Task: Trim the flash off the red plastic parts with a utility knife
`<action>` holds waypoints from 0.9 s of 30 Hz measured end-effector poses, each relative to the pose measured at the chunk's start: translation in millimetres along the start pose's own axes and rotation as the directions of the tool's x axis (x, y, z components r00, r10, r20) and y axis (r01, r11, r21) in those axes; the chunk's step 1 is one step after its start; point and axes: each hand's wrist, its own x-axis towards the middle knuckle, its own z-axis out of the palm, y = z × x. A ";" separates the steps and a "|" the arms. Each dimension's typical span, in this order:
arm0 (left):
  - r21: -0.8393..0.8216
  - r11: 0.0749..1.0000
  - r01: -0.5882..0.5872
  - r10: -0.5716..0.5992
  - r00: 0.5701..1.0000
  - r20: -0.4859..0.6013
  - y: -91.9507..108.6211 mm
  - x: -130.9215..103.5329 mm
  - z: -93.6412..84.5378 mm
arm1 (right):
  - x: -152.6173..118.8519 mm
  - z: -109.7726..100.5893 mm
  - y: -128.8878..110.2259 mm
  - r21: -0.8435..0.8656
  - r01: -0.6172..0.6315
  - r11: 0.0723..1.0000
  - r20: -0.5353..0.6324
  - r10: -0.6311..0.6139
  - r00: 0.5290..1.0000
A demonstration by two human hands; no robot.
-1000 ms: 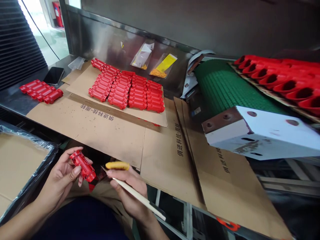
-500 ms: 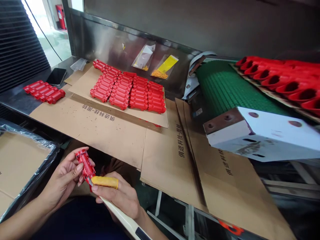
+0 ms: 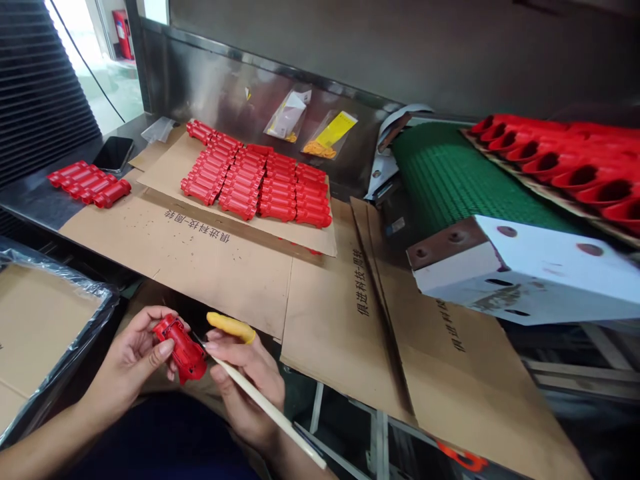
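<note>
Between the thumb and fingers of my left hand [image 3: 143, 357] is a red plastic part [image 3: 183, 350], tilted, over my lap. My right hand [image 3: 250, 377] grips a tool with a long cream handle [image 3: 270, 408]; its thin tip is at the right side of the red part. A yellow finger cot [image 3: 231, 327] covers the index finger, which is raised off the tool. Several rows of similar red parts [image 3: 243, 190] lie on a cardboard sheet [image 3: 165, 163] beyond my hands. A smaller group of red parts [image 3: 90, 183] rests on the metal table at the left.
A phone [image 3: 114, 154] lies at the table's back left. Bags [image 3: 327, 135] lean on the metal wall. At right, a green conveyor belt [image 3: 450, 173] carries red hollow parts [image 3: 583, 175]. A plastic-lined box [image 3: 45, 320] stands at the lower left.
The red part has turned in my left hand and shows another side. My right hand has shifted slightly right, its index finger lifted, and the tool has rotated.
</note>
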 end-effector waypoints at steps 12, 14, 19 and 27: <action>0.061 0.998 -0.007 0.010 0.998 -0.056 2.5 -4.9 11.0 | 3.8 19.9 -4.4 -0.022 0.098 0.995 -0.054 -0.099 0.994; 0.039 0.999 0.014 -0.011 0.996 -0.089 5.8 -7.0 15.6 | 4.5 19.2 -4.7 -0.033 0.113 0.993 -0.046 -0.114 0.992; 0.012 0.999 0.042 -0.040 0.989 -0.142 11.5 -11.8 23.9 | 3.1 19.4 -3.6 -0.043 0.127 0.991 -0.044 -0.129 0.991; 0.053 0.997 0.054 -0.045 0.986 -0.160 9.4 -13.5 23.1 | 1.2 20.6 -3.8 -0.025 0.126 0.992 -0.056 -0.127 0.990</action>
